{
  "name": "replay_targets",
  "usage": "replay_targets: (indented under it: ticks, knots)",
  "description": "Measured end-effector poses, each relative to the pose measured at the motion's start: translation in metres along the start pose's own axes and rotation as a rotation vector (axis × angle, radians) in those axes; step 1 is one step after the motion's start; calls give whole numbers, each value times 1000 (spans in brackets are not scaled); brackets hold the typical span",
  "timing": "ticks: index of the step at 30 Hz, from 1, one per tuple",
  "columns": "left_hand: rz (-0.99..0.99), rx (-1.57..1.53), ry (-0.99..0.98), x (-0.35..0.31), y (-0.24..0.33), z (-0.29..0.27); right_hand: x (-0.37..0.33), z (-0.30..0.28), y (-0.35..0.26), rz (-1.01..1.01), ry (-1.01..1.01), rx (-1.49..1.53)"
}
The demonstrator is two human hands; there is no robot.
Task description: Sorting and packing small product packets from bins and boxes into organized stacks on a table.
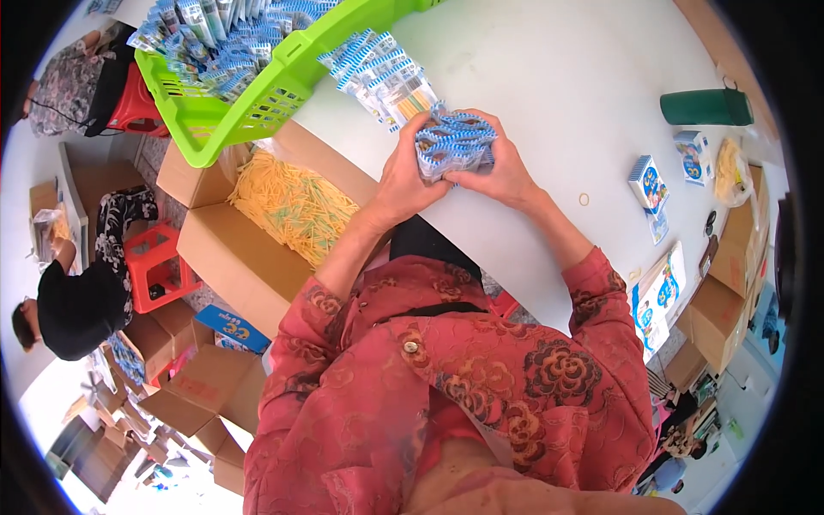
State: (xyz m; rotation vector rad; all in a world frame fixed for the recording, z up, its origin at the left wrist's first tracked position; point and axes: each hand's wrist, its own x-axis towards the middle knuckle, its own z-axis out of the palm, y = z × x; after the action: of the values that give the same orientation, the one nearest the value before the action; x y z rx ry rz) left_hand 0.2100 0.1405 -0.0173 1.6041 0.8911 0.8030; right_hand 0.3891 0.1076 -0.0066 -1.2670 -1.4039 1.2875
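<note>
Between my two hands, above the near part of the white table (549, 112), is a bundle of small blue-and-white plastic packets (455, 142) with zigzag edges. My left hand (410, 176) is wrapped round its left side, and my right hand (500, 167) grips the right side. Both thumbs press on the near face of the bundle. Just beyond my left hand, a fanned row of similar packets (378, 77) lies on the table, with yellowish contents showing through. The fingertips behind the bundle are partly hidden.
A green basket (283, 77) heaped with packets stands at the far left. Below it sits a cardboard box (232, 249) of thin yellow sticks (287, 202). Small printed boxes (650, 184) and a dark green case (705, 108) are at right. Another person (81, 292) sits at left.
</note>
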Motion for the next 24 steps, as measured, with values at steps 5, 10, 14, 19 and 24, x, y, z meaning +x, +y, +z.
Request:
replay_targets:
  ticks: [5, 10, 14, 19, 24]
  knots:
    - [353, 148, 53, 7, 25, -2, -4, 0, -8, -398, 90, -72]
    - [188, 131, -26, 2, 3, -9, -2, -2, 8, -296, 14, -142]
    - [240, 107, -25, 2, 8, -13, 0, -4, 6, -331, -18, -126]
    - [227, 134, -12, 2, 8, -13, 3, -2, 6, -288, -45, -89]
    - [65, -72, -14, 2, 16, -8, 3, -1, -9, -181, 4, -165]
